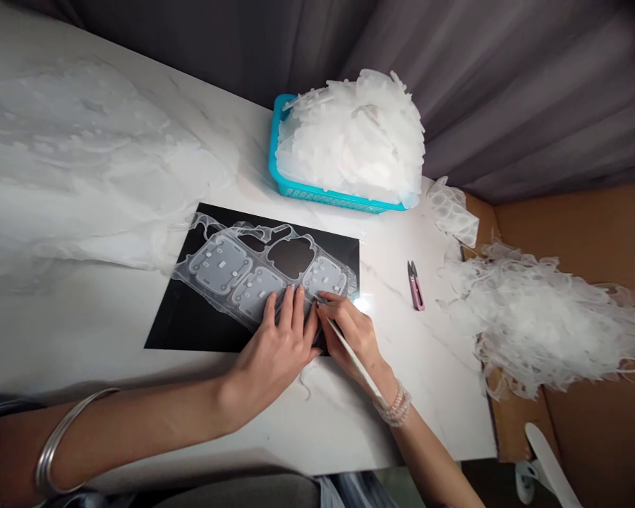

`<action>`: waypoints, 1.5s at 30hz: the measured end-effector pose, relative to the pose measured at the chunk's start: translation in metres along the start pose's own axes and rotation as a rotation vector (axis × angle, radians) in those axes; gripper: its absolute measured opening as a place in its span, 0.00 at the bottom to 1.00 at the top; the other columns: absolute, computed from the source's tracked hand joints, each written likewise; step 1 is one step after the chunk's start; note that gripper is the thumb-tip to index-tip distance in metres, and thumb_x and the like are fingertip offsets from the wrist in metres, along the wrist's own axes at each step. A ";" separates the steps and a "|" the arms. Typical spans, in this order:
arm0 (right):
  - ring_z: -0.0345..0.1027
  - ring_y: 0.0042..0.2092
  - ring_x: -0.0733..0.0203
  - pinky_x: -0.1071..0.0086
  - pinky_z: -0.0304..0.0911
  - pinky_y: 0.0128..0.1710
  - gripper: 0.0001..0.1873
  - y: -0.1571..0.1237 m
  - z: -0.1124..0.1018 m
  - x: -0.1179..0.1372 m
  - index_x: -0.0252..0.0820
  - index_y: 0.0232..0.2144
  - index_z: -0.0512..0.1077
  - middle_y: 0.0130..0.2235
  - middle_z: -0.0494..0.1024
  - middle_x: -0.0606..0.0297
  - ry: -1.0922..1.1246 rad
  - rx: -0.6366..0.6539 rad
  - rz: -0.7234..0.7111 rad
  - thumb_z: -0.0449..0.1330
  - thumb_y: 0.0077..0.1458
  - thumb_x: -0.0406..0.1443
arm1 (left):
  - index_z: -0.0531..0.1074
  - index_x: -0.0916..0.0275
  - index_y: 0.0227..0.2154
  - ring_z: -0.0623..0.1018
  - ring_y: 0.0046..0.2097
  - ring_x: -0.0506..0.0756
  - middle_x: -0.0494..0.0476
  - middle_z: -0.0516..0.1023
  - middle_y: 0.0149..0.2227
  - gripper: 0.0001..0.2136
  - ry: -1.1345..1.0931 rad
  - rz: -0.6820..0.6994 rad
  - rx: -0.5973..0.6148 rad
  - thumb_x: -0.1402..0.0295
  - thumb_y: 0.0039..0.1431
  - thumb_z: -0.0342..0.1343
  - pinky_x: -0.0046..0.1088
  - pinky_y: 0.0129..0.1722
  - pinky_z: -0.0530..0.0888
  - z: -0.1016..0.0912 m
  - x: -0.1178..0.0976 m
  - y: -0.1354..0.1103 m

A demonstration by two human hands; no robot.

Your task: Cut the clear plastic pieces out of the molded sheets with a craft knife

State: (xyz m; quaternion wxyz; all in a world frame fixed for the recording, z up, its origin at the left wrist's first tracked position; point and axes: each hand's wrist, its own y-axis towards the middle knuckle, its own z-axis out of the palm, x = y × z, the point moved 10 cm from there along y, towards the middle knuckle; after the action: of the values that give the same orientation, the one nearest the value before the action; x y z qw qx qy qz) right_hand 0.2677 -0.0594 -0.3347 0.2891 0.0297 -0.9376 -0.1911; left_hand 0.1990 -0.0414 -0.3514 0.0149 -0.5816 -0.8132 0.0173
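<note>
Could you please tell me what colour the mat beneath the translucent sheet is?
The mat is black, shown best in the head view.

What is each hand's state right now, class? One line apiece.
Left hand: open, resting on the translucent cut-out sheet.
Right hand: closed, holding a slim white pen-like tool.

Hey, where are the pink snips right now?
In the head view, the snips lie on the table, right of the black mat, left of the plastic pile.

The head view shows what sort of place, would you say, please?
Probably a manual workstation: a translucent cut-out sheet lies on a black mat, near a blue basket heaped with translucent pieces.
</note>
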 end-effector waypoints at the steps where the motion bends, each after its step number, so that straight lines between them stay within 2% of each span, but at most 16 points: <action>1: 0.74 0.48 0.54 0.58 0.74 0.50 0.12 -0.002 -0.001 0.000 0.44 0.43 0.66 0.36 0.75 0.60 0.009 0.003 0.000 0.55 0.60 0.24 | 0.66 0.73 0.61 0.68 0.62 0.76 0.85 0.63 0.62 0.28 0.008 -0.004 -0.005 0.56 0.66 0.51 0.54 0.57 0.68 0.000 0.000 -0.001; 10: 0.76 0.43 0.57 0.56 0.71 0.56 0.10 -0.003 0.006 0.002 0.42 0.42 0.67 0.34 0.75 0.61 -0.070 0.096 -0.046 0.52 0.62 0.25 | 0.64 0.77 0.61 0.68 0.62 0.75 0.84 0.64 0.62 0.29 0.081 -0.015 -0.024 0.56 0.67 0.48 0.54 0.57 0.69 0.003 -0.003 -0.002; 12: 0.76 0.47 0.55 0.58 0.73 0.54 0.10 0.000 0.005 0.005 0.40 0.43 0.68 0.37 0.77 0.57 -0.117 0.118 -0.051 0.52 0.63 0.26 | 0.64 0.77 0.61 0.68 0.62 0.75 0.84 0.63 0.63 0.30 0.094 -0.019 -0.039 0.55 0.67 0.47 0.54 0.57 0.68 0.005 -0.004 -0.002; 14: 0.73 0.54 0.52 0.58 0.73 0.52 0.12 0.003 0.005 0.006 0.38 0.48 0.69 0.47 0.78 0.49 -0.174 0.150 -0.044 0.51 0.64 0.27 | 0.65 0.75 0.61 0.67 0.63 0.74 0.83 0.63 0.63 0.30 0.100 -0.037 -0.054 0.54 0.67 0.47 0.53 0.59 0.66 0.006 -0.003 -0.003; 17: 0.65 0.62 0.47 0.52 0.70 0.56 0.18 0.006 0.008 0.006 0.37 0.56 0.68 0.58 0.72 0.44 -0.236 0.217 -0.043 0.50 0.66 0.29 | 0.66 0.75 0.61 0.66 0.64 0.73 0.83 0.63 0.63 0.29 0.109 -0.045 -0.059 0.55 0.67 0.47 0.54 0.60 0.65 0.008 -0.003 -0.004; 21: 0.64 0.63 0.44 0.47 0.66 0.58 0.19 0.008 0.015 0.015 0.34 0.57 0.68 0.57 0.73 0.42 -0.265 0.259 -0.099 0.49 0.66 0.28 | 0.66 0.78 0.60 0.67 0.63 0.74 0.84 0.65 0.61 0.28 0.102 -0.024 -0.064 0.58 0.67 0.48 0.54 0.59 0.66 0.007 -0.004 -0.003; 24: 0.67 0.60 0.46 0.48 0.66 0.59 0.18 0.011 0.015 0.015 0.36 0.55 0.70 0.56 0.75 0.44 -0.144 0.219 -0.070 0.50 0.66 0.28 | 0.66 0.81 0.59 0.68 0.62 0.75 0.87 0.66 0.60 0.28 0.090 -0.021 -0.074 0.59 0.67 0.49 0.54 0.58 0.67 0.003 -0.004 -0.001; 27: 0.74 0.54 0.52 0.54 0.71 0.55 0.16 0.013 -0.016 -0.027 0.42 0.53 0.72 0.53 0.78 0.53 0.157 0.016 0.193 0.51 0.66 0.31 | 0.63 0.78 0.62 0.68 0.62 0.75 0.87 0.64 0.61 0.28 0.085 -0.021 -0.069 0.60 0.67 0.50 0.54 0.56 0.69 0.001 -0.002 0.000; 30: 0.79 0.45 0.55 0.58 0.76 0.46 0.11 -0.010 -0.081 -0.116 0.46 0.46 0.75 0.46 0.81 0.59 0.488 -0.360 0.569 0.55 0.65 0.37 | 0.61 0.76 0.64 0.69 0.62 0.74 0.86 0.64 0.62 0.29 0.069 -0.019 -0.051 0.60 0.67 0.50 0.52 0.56 0.70 0.002 -0.002 -0.001; 31: 0.80 0.41 0.55 0.61 0.77 0.42 0.09 -0.020 -0.104 -0.143 0.46 0.42 0.77 0.40 0.83 0.61 0.586 -0.464 0.628 0.59 0.62 0.39 | 0.61 0.76 0.64 0.69 0.62 0.74 0.87 0.64 0.62 0.28 0.062 -0.016 -0.051 0.60 0.67 0.49 0.52 0.56 0.70 0.003 -0.002 -0.001; 34: 0.80 0.32 0.56 0.63 0.78 0.33 0.04 -0.037 -0.149 -0.195 0.49 0.35 0.78 0.26 0.80 0.66 0.645 -0.490 0.679 0.64 0.57 0.39 | 0.62 0.77 0.63 0.69 0.61 0.74 0.86 0.65 0.61 0.28 0.031 -0.026 -0.069 0.61 0.66 0.51 0.51 0.55 0.71 0.001 -0.002 -0.002; 36: 0.81 0.33 0.55 0.62 0.79 0.33 0.04 -0.044 -0.155 -0.204 0.49 0.34 0.77 0.24 0.79 0.66 0.670 -0.467 0.688 0.66 0.55 0.40 | 0.64 0.77 0.61 0.70 0.61 0.74 0.86 0.67 0.60 0.29 -0.015 -0.046 -0.079 0.60 0.64 0.54 0.51 0.54 0.71 -0.005 0.001 0.001; 38: 0.81 0.37 0.54 0.60 0.79 0.36 0.07 -0.046 -0.144 -0.190 0.48 0.37 0.77 0.28 0.81 0.65 0.704 -0.464 0.692 0.65 0.56 0.41 | 0.70 0.76 0.57 0.72 0.59 0.75 0.85 0.71 0.57 0.27 -0.122 -0.072 -0.071 0.59 0.63 0.56 0.51 0.52 0.73 -0.015 0.009 0.008; 41: 0.80 0.43 0.56 0.58 0.78 0.44 0.09 -0.038 -0.120 -0.140 0.48 0.44 0.75 0.37 0.84 0.64 0.777 -0.532 0.679 0.60 0.62 0.39 | 0.78 0.72 0.45 0.76 0.53 0.71 0.76 0.80 0.46 0.22 -0.516 -0.115 -0.023 0.57 0.66 0.48 0.49 0.48 0.75 -0.030 0.032 0.026; 43: 0.79 0.46 0.57 0.57 0.75 0.49 0.08 -0.023 -0.111 -0.093 0.50 0.43 0.76 0.42 0.84 0.64 0.767 -0.528 0.591 0.60 0.62 0.39 | 0.78 0.68 0.42 0.79 0.49 0.66 0.70 0.82 0.41 0.27 -1.005 -0.196 0.055 0.52 0.68 0.40 0.45 0.46 0.76 -0.027 0.049 0.038; 45: 0.77 0.50 0.52 0.53 0.73 0.53 0.06 -0.002 -0.097 -0.043 0.50 0.40 0.78 0.45 0.83 0.62 0.709 -0.308 0.470 0.60 0.62 0.38 | 0.78 0.67 0.41 0.81 0.44 0.63 0.68 0.83 0.40 0.34 -1.607 -0.312 0.273 0.44 0.65 0.34 0.41 0.43 0.78 -0.006 0.051 0.045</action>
State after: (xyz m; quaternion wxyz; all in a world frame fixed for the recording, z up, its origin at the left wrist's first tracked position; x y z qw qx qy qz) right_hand 0.3569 -0.0867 -0.2849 0.6289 -0.1637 -0.7227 -0.2356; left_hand 0.2255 0.0216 -0.3471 -0.4979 -0.2656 -0.6381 0.5238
